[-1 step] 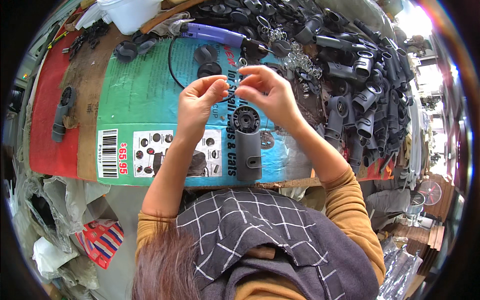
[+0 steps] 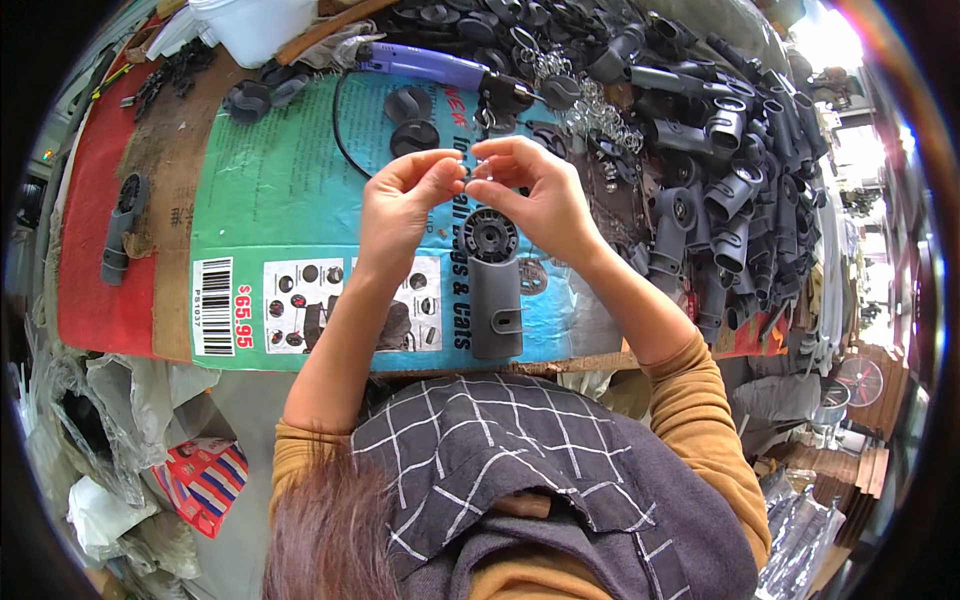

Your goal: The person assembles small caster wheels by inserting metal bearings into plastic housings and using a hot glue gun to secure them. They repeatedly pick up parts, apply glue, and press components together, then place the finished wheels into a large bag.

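Observation:
Above the box-topped bench, my left hand (image 2: 400, 205) is closed in a pinch, thumb against forefinger. What lies between these fingertips is too small to name. Facing it, my right hand (image 2: 548, 200) curls its thumb and forefinger around a small shiny metal piece (image 2: 485, 172), perhaps a spring; its shape is unclear. The fingertips of both hands nearly meet. Just below them a dark grey plastic tube fitting (image 2: 496, 300) lies lengthwise, its round slotted head (image 2: 490, 236) facing up and pointing away from me.
A purple power screwdriver (image 2: 425, 66) with a black cord lies beyond my hands, near round black caps (image 2: 414, 138). Metal springs (image 2: 600, 120) and a heap of grey fittings (image 2: 735, 190) fill the right. One fitting (image 2: 122, 230) lies far left; a white tub (image 2: 255, 28) stands behind.
My two hands have come slightly closer together, and the right thumb and forefinger have drawn nearer the left fingertips. The grey fitting has stayed in place.

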Demonstrator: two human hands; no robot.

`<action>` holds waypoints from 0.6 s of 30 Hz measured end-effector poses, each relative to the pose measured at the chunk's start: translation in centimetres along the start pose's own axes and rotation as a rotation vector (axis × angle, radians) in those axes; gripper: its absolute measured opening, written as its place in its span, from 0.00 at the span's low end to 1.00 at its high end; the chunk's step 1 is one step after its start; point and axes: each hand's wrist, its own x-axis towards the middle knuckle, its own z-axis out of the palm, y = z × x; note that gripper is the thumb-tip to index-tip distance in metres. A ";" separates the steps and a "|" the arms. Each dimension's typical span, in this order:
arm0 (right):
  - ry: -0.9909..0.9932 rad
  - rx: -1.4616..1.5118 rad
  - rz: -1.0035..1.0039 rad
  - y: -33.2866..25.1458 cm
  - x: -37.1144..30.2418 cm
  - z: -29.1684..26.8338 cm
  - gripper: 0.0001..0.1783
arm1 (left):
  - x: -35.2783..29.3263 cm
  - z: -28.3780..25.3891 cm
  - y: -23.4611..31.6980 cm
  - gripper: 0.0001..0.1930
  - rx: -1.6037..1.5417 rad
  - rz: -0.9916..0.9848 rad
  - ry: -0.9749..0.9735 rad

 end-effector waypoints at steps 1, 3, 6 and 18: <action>0.042 0.019 -0.085 0.0 -0.5 -0.2 0.14 | -0.2 0.3 -0.2 0.14 -0.013 0.014 -0.072; 0.051 -0.012 -0.104 0.1 -1.5 -1.2 0.14 | -0.8 0.7 -0.4 0.22 0.141 -0.007 -0.090; -0.013 -0.340 -0.215 0.6 -3.0 -2.8 0.14 | -2.4 0.6 -0.3 0.44 0.605 0.021 -0.151; -0.110 -0.511 -0.450 2.6 -3.8 -0.5 0.18 | -3.5 1.1 -1.5 0.47 1.164 0.166 -0.254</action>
